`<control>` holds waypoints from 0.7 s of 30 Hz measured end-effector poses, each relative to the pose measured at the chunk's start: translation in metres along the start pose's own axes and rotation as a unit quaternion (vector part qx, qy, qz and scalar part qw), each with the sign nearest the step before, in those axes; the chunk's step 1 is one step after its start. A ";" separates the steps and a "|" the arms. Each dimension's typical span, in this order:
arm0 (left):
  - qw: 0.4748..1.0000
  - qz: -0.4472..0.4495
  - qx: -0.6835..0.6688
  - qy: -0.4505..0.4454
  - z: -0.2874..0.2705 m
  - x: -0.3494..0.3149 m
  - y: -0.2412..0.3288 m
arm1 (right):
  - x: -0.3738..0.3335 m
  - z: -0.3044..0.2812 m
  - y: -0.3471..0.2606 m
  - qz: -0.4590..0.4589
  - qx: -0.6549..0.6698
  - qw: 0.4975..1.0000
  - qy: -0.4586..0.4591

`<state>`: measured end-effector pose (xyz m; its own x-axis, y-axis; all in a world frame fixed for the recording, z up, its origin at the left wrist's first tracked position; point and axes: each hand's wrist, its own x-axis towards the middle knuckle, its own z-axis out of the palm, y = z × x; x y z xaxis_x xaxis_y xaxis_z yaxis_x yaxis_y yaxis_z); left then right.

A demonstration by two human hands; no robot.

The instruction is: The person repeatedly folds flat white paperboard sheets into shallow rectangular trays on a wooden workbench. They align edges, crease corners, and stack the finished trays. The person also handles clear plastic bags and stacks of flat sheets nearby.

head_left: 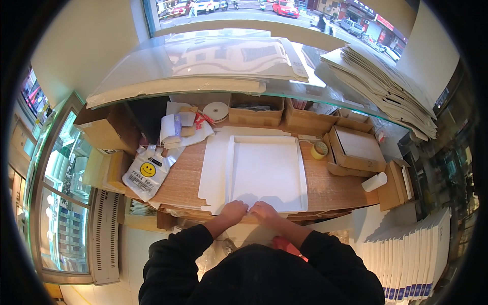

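A white cardboard box (267, 173) lies on the wooden table with a wide flat flap (216, 162) spread out on its left. Low walls stand along its far and right sides, and another upright strip runs between the flap and the floor of the box. My left hand (234, 212) is closed on the near edge of the box, fingers bent. Close beside it, nearly touching, my right hand (264, 211) pinches the same edge. The fingertips are small here, and the fold between them is partly hidden by the hands.
A glass shelf (351, 101) with stacked cardboard sheets (376, 84) overhangs the table's back. A tape roll (319, 150), brown box (356, 150) and white cylinder (374, 182) sit right. Left lies a plastic bag (147, 170). Several flat white boxes (406, 254) stand on the lower right.
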<state>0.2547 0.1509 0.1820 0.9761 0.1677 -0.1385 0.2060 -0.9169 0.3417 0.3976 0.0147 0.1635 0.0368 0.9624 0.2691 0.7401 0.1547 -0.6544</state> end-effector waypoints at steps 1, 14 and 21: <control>1.000 0.010 0.005 0.011 0.000 0.000 -0.013 | 0.001 -0.003 0.002 0.033 -0.035 0.999 -0.012; 0.978 0.162 -0.017 0.133 0.013 0.019 -0.037 | 0.012 -0.004 0.018 0.127 -0.184 0.952 -0.210; 0.983 0.158 -0.060 0.073 0.032 0.031 -0.041 | 0.004 -0.016 0.003 -0.041 -0.190 0.977 -0.094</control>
<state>0.2737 0.1821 0.1337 0.9904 -0.0597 0.1244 -0.1104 -0.8840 0.4544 0.4108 0.0150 0.1744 -0.1295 0.9799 0.1519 0.9322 0.1725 -0.3181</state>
